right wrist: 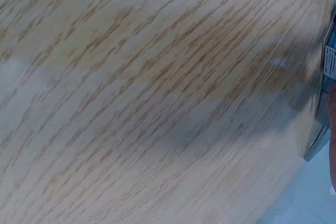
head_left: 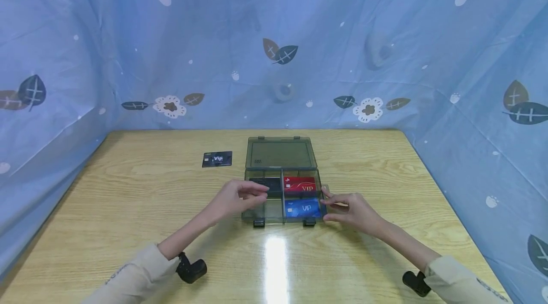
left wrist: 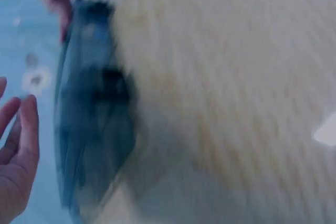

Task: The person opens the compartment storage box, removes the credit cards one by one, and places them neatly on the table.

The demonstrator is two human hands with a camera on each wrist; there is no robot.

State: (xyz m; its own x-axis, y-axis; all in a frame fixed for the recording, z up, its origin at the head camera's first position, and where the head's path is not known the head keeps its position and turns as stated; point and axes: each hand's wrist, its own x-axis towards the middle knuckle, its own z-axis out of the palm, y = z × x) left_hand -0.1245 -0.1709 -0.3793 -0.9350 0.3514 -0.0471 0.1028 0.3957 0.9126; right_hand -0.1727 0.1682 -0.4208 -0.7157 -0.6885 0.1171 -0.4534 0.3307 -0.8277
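A smoky see-through plastic box (head_left: 284, 220) with its lid (head_left: 280, 153) laid back stands in mid-table. In its far right compartment lies a red VIP card (head_left: 299, 184); in the near right one, a blue VIP card (head_left: 303, 208). The far left compartment holds a black card (head_left: 271, 184), partly behind my left fingers. My left hand (head_left: 233, 201) hovers over the box's left side, its fingers relaxed and nothing between them. At the right wall, my right hand (head_left: 352, 211) grips the box's edge between thumb and fingers. The left wrist view is blurred.
A black Vip card (head_left: 217, 159) lies on the wooden table (head_left: 141, 190), left of the lid. Two latches (head_left: 259, 223) stick out at the box's front edge. A blue patterned cloth (head_left: 239, 9) hangs behind the table and along both sides.
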